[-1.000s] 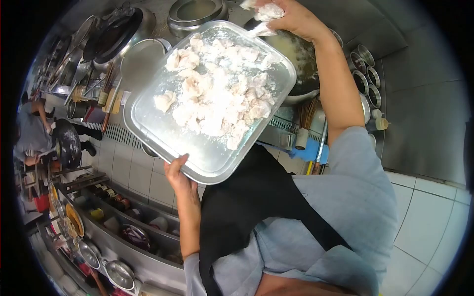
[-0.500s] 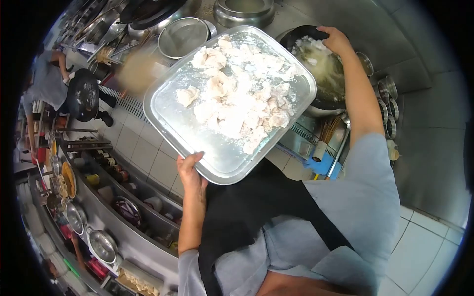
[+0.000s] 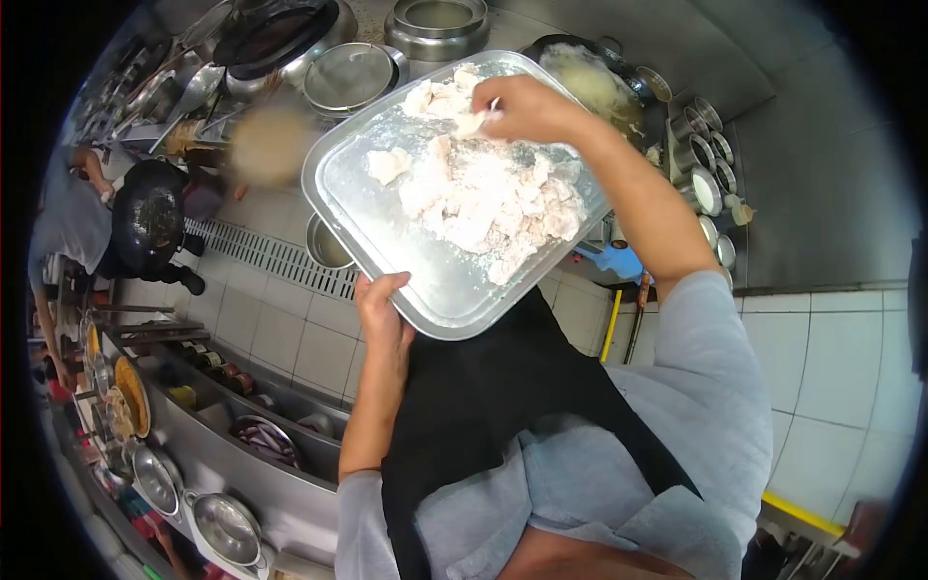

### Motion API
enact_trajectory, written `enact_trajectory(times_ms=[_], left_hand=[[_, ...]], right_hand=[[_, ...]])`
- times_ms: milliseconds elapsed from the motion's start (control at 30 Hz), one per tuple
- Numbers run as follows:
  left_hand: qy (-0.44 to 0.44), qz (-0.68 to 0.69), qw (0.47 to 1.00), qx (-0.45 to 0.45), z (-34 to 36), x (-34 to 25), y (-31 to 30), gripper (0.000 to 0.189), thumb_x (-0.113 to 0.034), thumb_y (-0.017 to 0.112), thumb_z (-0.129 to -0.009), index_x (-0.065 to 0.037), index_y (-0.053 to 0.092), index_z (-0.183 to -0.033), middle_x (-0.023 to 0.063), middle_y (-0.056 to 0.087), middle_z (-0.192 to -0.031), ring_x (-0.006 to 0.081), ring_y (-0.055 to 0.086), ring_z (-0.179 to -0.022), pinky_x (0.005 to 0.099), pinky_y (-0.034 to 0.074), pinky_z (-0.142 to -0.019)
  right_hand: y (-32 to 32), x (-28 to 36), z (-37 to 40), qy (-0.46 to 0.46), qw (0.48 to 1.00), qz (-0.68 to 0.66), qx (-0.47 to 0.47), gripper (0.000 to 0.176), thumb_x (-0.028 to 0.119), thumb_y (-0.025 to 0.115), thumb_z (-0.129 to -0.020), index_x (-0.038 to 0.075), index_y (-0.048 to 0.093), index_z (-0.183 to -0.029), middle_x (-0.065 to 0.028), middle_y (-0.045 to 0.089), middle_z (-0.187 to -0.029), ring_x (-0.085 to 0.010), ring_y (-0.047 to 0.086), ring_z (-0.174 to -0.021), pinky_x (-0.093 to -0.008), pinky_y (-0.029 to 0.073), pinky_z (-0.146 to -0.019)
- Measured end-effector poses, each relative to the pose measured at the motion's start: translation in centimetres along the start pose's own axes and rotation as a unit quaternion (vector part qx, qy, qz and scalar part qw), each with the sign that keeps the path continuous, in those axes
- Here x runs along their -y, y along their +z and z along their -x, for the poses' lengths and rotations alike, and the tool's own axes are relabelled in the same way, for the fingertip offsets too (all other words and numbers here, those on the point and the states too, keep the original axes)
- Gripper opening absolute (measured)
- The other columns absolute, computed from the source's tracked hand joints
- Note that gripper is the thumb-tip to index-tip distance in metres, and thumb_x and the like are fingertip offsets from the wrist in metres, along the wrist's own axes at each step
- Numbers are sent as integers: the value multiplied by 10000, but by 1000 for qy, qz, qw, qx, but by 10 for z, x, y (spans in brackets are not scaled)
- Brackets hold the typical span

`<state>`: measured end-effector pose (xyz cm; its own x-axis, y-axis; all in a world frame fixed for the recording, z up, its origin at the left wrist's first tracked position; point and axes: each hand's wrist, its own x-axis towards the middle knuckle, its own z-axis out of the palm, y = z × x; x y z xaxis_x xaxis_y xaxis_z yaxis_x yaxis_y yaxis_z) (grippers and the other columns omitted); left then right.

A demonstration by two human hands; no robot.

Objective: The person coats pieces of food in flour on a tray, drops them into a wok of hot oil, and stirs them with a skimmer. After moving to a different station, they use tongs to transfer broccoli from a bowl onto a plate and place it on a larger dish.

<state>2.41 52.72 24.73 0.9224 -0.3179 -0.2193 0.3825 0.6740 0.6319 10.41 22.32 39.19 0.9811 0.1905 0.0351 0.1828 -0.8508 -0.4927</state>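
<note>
My left hand [image 3: 383, 307] grips the near left corner of a rectangular metal tray [image 3: 425, 314], thumb over the rim. Pale, flour-coated pieces of food [image 3: 483, 203] lie heaped on it among loose white flour; their exact kind does not show. Over the tray's far part, my right hand [image 3: 525, 108] has its fingers closed on one floured piece [image 3: 471, 124]. Beyond the tray's far right side, a dark wok [image 3: 551, 43] holds pale, foaming oil [image 3: 588, 79], partly hidden by my forearm and the tray.
A round strainer [image 3: 350, 77] and a metal pot [image 3: 437, 29] stand behind the tray. Several metal cups [image 3: 698, 155] line the right wall. At left, a person [image 3: 72, 208] holds another wok [image 3: 150, 217]. Below is a steel counter [image 3: 222, 474] with colanders [image 3: 225, 527].
My right hand has come back from over the wok to the tray and closed on a floured piece. Foam in the wok has spread. The whole view has shifted slightly.
</note>
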Motion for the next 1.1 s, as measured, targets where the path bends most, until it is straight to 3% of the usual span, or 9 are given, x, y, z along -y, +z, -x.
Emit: enact_trajectory(times_ms=[33, 233, 300, 367, 433, 567, 700, 900, 1100], left_hand=[[-2, -8, 1000, 6, -3, 0, 1, 564, 26, 539, -747, 99, 484, -1303, 220, 617, -1166, 325, 644, -1057, 409, 536, -947], [-20, -10, 999, 42, 8, -16, -16, 567, -2, 565, -747, 119, 492, -1296, 234, 623, -1173, 334, 652, -1063, 413, 546, -952], [-13, -10, 999, 52, 5, -15, -12, 563, -1, 567, -747, 119, 494, -1293, 233, 623, -1175, 334, 653, -1061, 413, 547, -949], [-12, -10, 997, 71, 6, -18, -19, 558, 3, 565, -745, 116, 497, -1287, 230, 624, -1166, 331, 652, -1051, 412, 547, -944], [-24, -13, 997, 69, 12, -25, -22, 556, 4, 565, -743, 112, 501, -1284, 224, 625, -1159, 329, 651, -1047, 409, 546, -944], [-36, -23, 998, 36, 7, -21, -13, 527, 37, 540, -744, 94, 517, -1267, 204, 632, -1149, 314, 652, -1040, 401, 543, -930], [-33, -28, 999, 22, 5, -16, -10, 567, 23, 546, -742, 93, 498, -1303, 210, 622, -1150, 316, 655, -1026, 396, 558, -902], [-12, -66, 997, -38, -7, -4, 5, 580, 11, 547, -738, 110, 484, -1306, 225, 611, -1133, 326, 653, -1011, 411, 567, -890], [-23, -73, 995, -61, -26, 1, 9, 552, 8, 559, -742, 95, 504, -1284, 215, 614, -1111, 325, 650, -1006, 406, 563, -893]], right_hand=[[-21, 8, 7, 64, 994, -92, 8, 243, 149, 717, -825, 37, 659, -1032, -76, 664, -934, -166, 638, -792, -322, 554, -661], [-4, 52, 9, 55, 986, -156, -10, 302, 172, 696, -872, 54, 674, -1149, -67, 659, -971, -145, 663, -855, -278, 567, -644], [21, 43, -1, -24, 998, 3, 64, 449, 250, 754, -826, 114, 671, -1246, -146, 672, -1193, -268, 659, -1063, -368, 545, -886], [46, 74, 9, 19, 994, 15, 104, 540, 246, 784, -798, 134, 649, -1309, -130, 628, -1241, -286, 625, -1141, -389, 508, -976], [72, 88, 20, -102, 988, 84, 79, 572, 256, 826, -738, 133, 660, -1272, -110, 607, -1252, -297, 620, -1123, -396, 508, -969], [80, 98, 17, -48, 984, 132, 107, 533, 230, 828, -717, 108, 669, -1210, -109, 613, -1194, -315, 616, -1092, -405, 505, -954], [44, 65, 9, -111, 993, 17, -25, 459, 216, 823, -726, 56, 657, -1123, -119, 626, -1131, -301, 616, -1071, -383, 495, -933], [-29, 14, 14, -1, 964, -248, -92, 375, 146, 822, -799, 43, 632, -1105, -38, 685, -1009, -106, 645, -834, -258, 520, -611], [-37, -78, 20, 87, 961, -242, -97, 396, 87, 813, -790, 53, 624, -1136, -23, 654, -984, -115, 639, -843, -272, 531, -685]])
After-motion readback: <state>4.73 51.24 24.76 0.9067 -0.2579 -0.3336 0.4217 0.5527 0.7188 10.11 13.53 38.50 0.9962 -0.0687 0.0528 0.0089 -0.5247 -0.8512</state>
